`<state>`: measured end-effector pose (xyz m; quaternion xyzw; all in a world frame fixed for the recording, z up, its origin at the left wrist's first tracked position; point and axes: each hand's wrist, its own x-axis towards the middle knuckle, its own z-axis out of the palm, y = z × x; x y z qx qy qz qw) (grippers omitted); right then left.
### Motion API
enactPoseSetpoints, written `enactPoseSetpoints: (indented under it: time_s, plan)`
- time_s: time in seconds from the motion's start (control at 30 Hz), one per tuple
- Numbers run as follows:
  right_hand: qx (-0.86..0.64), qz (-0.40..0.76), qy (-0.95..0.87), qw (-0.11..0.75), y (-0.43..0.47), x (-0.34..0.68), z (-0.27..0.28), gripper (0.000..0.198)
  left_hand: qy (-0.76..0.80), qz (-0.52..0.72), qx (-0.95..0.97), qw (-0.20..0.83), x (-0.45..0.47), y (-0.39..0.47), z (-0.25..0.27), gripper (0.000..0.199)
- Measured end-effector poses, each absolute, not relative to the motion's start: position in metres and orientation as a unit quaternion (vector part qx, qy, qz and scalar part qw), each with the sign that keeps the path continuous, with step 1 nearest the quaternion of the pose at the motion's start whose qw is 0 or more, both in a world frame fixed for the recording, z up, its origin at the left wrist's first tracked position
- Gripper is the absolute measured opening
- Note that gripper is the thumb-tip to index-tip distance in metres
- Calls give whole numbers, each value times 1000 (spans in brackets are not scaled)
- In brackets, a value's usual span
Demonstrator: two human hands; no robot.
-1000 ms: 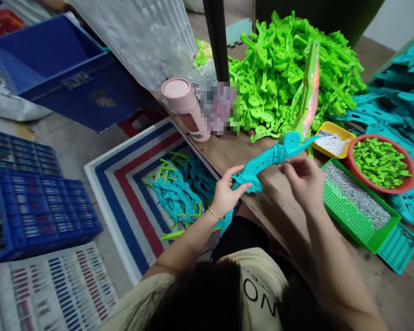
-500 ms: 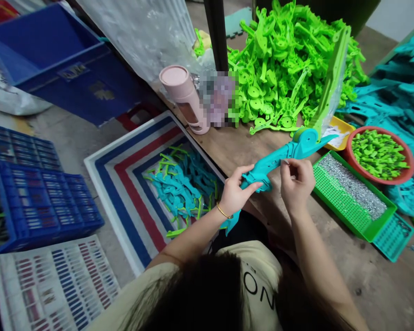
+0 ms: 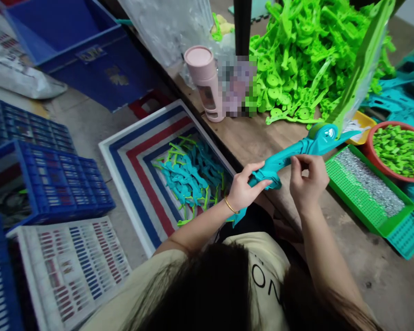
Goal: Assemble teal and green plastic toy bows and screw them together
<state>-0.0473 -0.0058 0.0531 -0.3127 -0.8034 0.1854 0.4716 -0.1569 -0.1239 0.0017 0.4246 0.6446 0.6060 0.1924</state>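
My left hand is closed around the near end of a long teal plastic part, thumb on top. A rounded hub joins its far end to a long bright green plastic arm that angles up and away. Beside the teal part, my right hand is pinched, thumb against fingertips, close to its edge. Whatever sits in that pinch is too small or hidden to make out. A red bowl of small green pieces and a green perforated tray of small metal pieces lie to the right.
Beyond my hands rises a heap of green plastic parts. A pink bottle stands near the table edge. Left of the table, a striped-lined box holds teal and green parts, with blue crates farther left. Teal parts lie far right.
The view has shifted, so most things sit farther right in the picture. Both hands stay at the teal part, the right still pinched beside it.
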Motion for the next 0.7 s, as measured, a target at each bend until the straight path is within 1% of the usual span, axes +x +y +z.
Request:
enactPoseSetpoints:
  time_s: [0.03,0.1,0.17,0.2,0.27,0.3,0.33,0.4,0.47,0.57,0.7]
  plan:
    - [-291,190,-810,472,-12,-49,55,3,647,611,417,185,-160,-131,3,51]
    - [-223,215,-825,472,-25,-48,57,24,659,627,387,151,-174,-151,4,59]
    - [-158,241,-832,475,-35,-41,54,46,676,652,335,72,-203,-178,-1,67]
    - [-141,249,-831,477,-39,-36,50,51,683,665,302,19,-222,-194,-6,69]
    - [-160,250,-823,484,-44,-21,37,50,689,679,230,-104,-266,-224,-23,69]
    - [-195,249,-813,489,-46,-13,29,46,690,686,184,-138,-288,-236,-34,70]
    - [-241,253,-799,490,-47,-5,21,41,694,691,139,-146,-309,-247,-47,69]
    - [-338,272,-760,484,-47,11,6,34,714,693,14,-99,-346,-259,-74,63]
    - [-416,295,-721,468,-46,25,-2,32,726,682,-76,-41,-371,-261,-100,59]
    - [-478,289,-686,467,-43,45,-3,32,741,660,-120,26,-390,-255,-130,52]
    - [-553,243,-641,474,-45,82,8,32,771,607,-156,116,-385,-254,-146,41]
